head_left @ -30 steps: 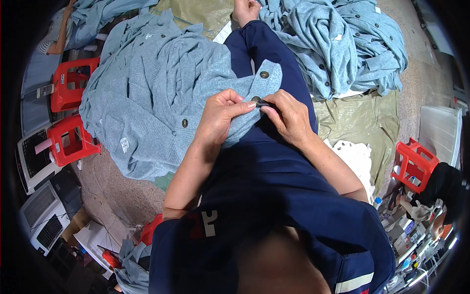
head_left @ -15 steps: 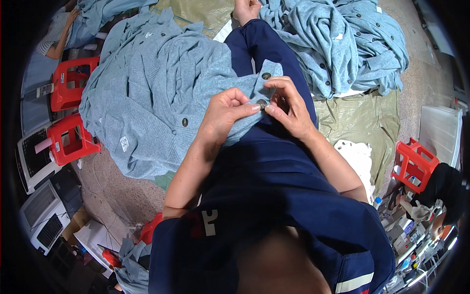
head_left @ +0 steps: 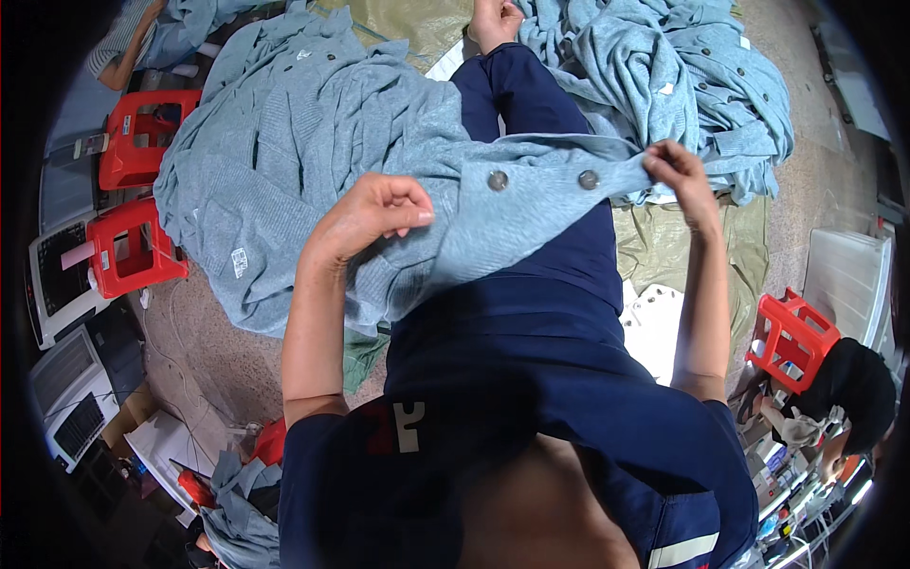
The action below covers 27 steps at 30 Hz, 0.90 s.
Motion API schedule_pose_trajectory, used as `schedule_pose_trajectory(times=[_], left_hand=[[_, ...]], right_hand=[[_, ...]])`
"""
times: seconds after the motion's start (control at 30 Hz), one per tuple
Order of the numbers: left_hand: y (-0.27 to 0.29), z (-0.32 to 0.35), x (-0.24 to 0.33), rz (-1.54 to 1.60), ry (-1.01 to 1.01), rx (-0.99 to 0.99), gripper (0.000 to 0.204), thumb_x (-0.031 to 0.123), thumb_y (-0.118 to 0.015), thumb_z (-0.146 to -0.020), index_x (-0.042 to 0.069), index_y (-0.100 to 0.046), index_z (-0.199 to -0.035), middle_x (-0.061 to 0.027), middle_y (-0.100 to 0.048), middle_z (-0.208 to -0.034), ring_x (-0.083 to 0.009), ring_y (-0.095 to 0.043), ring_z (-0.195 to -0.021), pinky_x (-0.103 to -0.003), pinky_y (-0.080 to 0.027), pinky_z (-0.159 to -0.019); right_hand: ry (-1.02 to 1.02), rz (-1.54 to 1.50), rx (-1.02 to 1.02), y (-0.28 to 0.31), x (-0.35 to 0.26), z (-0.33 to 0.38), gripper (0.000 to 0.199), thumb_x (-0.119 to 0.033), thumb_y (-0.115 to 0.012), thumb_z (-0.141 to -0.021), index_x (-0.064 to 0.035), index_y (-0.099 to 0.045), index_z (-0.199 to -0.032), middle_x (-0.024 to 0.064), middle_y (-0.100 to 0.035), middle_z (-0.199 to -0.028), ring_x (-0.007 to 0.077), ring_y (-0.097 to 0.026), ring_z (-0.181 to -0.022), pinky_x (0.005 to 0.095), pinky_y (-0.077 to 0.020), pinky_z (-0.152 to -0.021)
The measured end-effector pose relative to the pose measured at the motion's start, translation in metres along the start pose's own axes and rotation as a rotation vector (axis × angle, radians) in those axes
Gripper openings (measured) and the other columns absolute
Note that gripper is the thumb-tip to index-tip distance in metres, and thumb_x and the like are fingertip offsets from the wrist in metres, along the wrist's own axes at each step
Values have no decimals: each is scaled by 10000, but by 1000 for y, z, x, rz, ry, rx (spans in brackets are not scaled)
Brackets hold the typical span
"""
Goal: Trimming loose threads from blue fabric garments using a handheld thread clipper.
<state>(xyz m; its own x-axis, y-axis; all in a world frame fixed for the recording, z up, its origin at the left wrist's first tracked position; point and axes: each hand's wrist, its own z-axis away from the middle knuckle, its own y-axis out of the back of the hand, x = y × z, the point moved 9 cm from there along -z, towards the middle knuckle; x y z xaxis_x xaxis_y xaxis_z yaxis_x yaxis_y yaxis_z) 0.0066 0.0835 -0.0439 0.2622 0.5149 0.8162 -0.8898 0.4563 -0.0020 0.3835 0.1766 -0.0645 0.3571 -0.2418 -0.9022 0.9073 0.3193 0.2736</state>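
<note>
A light blue knitted cardigan [head_left: 512, 228] lies across my lap, its band stretched out to the right. Two dark round buttons show on it, a left button [head_left: 498, 180] and a right button [head_left: 589, 180]. My right hand [head_left: 684, 180] pinches the far right end of the band, holding it raised above my leg. Over the knit to the left of the buttons is my left hand [head_left: 379, 216], fingers curled and thumb against the fingertips. Whether cloth or something small is between them cannot be made out.
More blue knitwear heaps at left [head_left: 294, 152] and at upper right [head_left: 654, 76] on an olive tarp [head_left: 701, 247]. Red stools stand at left [head_left: 142, 142] and right [head_left: 794, 341]. A white cloth with dark dots [head_left: 654, 322] lies by my right forearm. Other people sit at upper left and far right.
My hands were together at a button and have moved apart. The right hand has drawn the cardigan's band out to the right; the left hand has moved left, away from the buttons.
</note>
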Motion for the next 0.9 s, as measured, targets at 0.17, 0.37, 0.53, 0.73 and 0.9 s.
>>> schedule_pose_trajectory(times=[0.17,0.37,0.53,0.73,0.9], left_hand=[[1,-15,-17,-124,-46,172,190,217,-676,-899,32,-638,-877,16,-589,-746,-60,-505,-690,-227,-418,-647],[-19,-14,7,-649,-285,406,207,113,-710,-813,15,-635,-979,-60,-609,-801,-128,-560,-758,-277,-474,-703],[-154,15,53,-88,-425,-462,124,-37,-586,-792,11,-649,-888,-38,-615,-794,-120,-576,-732,-265,-473,-695],[-34,-55,57,-232,-419,290,137,106,-609,-905,3,-635,-992,-37,-634,-841,-103,-570,-784,-260,-463,-720],[-32,-151,19,-533,-336,129,350,256,-667,-877,0,-642,-1114,-121,-701,-1007,-204,-646,-896,-314,-491,-800]], right_hand=[[-21,51,-64,-42,37,-6,145,-145,-680,-895,-7,-635,-910,-30,-596,-803,49,-497,-732,209,-396,-652],[-78,-91,41,-37,48,0,253,-247,-646,-932,-69,-589,-762,-69,-492,-659,34,-381,-605,222,-291,-550],[-116,-125,218,-43,72,3,194,-166,-733,-851,-42,-586,-827,-31,-556,-726,49,-466,-647,211,-369,-584],[-248,-62,326,-47,108,21,299,-189,-662,-819,-48,-593,-1074,5,-567,-883,102,-484,-703,295,-405,-625],[-154,-303,171,-53,76,16,124,-94,-682,-832,-49,-613,-925,-39,-555,-766,69,-505,-715,225,-400,-653]])
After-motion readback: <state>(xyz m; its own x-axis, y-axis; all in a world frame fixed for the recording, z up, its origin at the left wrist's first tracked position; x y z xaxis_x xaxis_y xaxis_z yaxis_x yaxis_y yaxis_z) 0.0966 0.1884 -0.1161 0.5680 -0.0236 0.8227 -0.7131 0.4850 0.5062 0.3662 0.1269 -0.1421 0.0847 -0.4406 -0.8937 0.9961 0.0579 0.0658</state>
